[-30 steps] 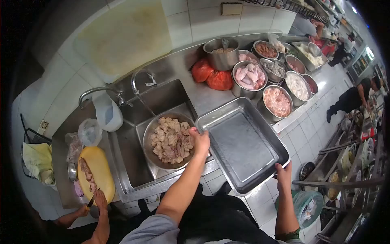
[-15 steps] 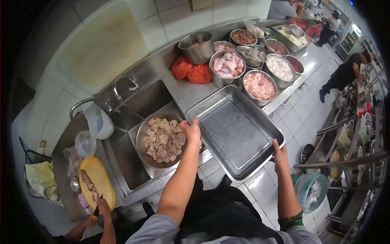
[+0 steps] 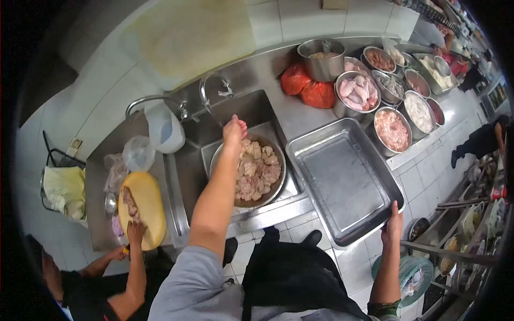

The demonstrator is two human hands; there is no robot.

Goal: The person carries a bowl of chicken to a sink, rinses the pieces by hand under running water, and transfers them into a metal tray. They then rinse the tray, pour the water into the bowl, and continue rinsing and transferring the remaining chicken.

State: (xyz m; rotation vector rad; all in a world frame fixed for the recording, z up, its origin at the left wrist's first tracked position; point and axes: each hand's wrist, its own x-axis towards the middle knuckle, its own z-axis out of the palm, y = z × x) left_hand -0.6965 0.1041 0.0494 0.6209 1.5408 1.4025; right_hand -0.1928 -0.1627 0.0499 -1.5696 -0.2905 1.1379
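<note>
L hand [image 3: 234, 130] is hovering over the far rim of a round steel bowl [image 3: 219, 155] of pale lumpy raw meat chunks [image 3: 258, 170], fingers bunched narrow, nothing visibly held. Bowl is sitting in the sink. R hand [image 3: 394, 227] is gripping the near corner of a rectangular, shiny, empty steel tray [image 3: 348, 176]; that corner is overhanging the counter edge. Open floor below R hand.

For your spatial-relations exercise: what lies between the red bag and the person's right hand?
In the head view, the large empty steel tray lies between the red bag and the right hand, which grips the tray's near corner.
</note>
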